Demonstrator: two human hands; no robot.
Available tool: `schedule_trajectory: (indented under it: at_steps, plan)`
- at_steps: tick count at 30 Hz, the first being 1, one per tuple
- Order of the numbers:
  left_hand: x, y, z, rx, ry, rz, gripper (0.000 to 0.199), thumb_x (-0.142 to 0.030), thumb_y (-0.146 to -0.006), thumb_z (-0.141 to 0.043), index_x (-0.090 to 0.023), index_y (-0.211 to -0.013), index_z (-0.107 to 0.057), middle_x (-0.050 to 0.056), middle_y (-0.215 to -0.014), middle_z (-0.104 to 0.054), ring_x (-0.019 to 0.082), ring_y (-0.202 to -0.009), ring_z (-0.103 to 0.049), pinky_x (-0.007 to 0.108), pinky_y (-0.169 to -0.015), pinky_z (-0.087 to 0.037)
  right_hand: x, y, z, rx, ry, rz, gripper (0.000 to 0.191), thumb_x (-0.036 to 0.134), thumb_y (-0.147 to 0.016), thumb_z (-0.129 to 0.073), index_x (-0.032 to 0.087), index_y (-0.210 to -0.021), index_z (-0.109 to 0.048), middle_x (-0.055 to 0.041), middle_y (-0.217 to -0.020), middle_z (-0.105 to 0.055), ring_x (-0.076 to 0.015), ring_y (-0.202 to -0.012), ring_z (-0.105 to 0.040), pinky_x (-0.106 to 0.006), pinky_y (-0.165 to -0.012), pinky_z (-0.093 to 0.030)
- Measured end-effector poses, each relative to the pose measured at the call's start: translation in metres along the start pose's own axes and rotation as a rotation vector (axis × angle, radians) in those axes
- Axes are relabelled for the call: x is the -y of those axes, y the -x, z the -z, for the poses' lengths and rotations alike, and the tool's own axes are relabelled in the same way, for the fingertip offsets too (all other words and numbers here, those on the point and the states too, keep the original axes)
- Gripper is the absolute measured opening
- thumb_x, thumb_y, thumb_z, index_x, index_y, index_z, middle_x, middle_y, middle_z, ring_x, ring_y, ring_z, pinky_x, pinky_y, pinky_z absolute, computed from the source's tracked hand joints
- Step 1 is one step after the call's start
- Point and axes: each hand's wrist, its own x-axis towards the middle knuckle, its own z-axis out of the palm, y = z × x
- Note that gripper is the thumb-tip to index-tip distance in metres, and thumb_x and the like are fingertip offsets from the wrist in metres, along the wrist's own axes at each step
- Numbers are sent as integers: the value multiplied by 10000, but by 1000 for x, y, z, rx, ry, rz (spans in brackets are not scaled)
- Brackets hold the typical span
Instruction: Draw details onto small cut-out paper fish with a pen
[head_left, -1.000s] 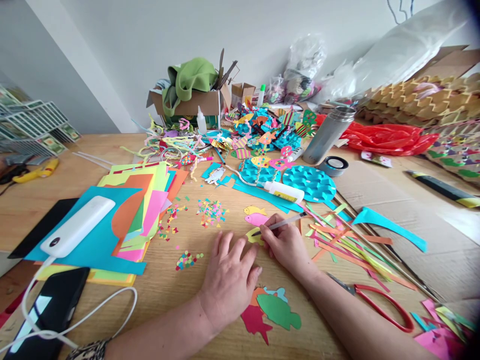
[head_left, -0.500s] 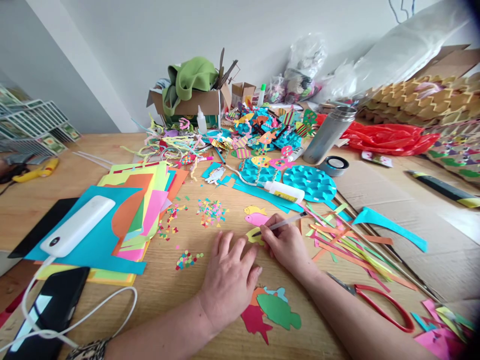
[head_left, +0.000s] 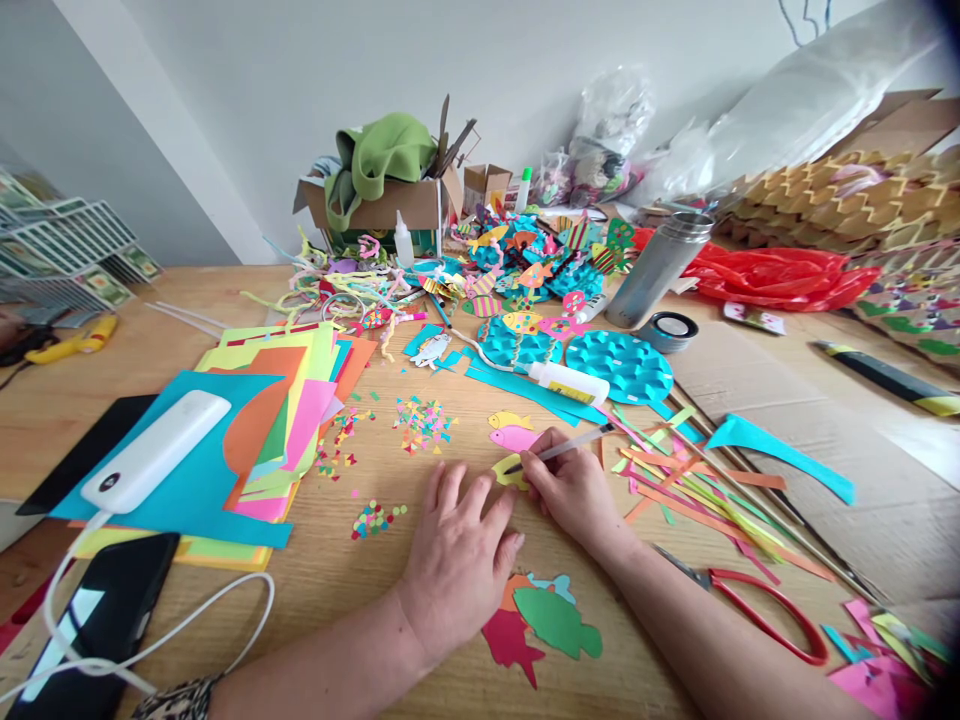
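A pen (head_left: 574,441) is pinched in my right hand (head_left: 579,492), its tip down on a yellow-green paper fish (head_left: 507,473). Part of that fish is hidden under my right fingers. My left hand (head_left: 463,545) lies flat with fingers spread, fingertips at the near left edge of the same fish. Just beyond are a pink paper fish (head_left: 513,438) and an orange-yellow paper fish (head_left: 510,420). Closer to me, between my forearms, a green paper fish (head_left: 556,621) overlaps a red one (head_left: 511,640), with orange and light blue pieces partly covered.
Left: stacked coloured paper (head_left: 300,400), a white power bank (head_left: 156,450) and a phone (head_left: 97,610). Confetti piles (head_left: 422,422) lie mid-table. Right: paper strips (head_left: 697,480), red-handled scissors (head_left: 772,605), a box cutter (head_left: 892,377). Behind: a glue bottle (head_left: 571,384) and metal flask (head_left: 660,270).
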Motion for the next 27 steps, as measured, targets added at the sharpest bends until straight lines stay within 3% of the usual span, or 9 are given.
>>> schedule_trajectory:
  at_steps: [27]
  plan:
    - [0,1,-2,5,-4,-2,351,-351,-949,-500,-248,-1281,-554,59,-1265,-543,315,-1255,-389,547,-1134,-264,-1,0,0,-1,1,8,190,297,-813,-560,241,-665,-456,56,-437,-513,-117,-353,-436,-235,-377,-328]
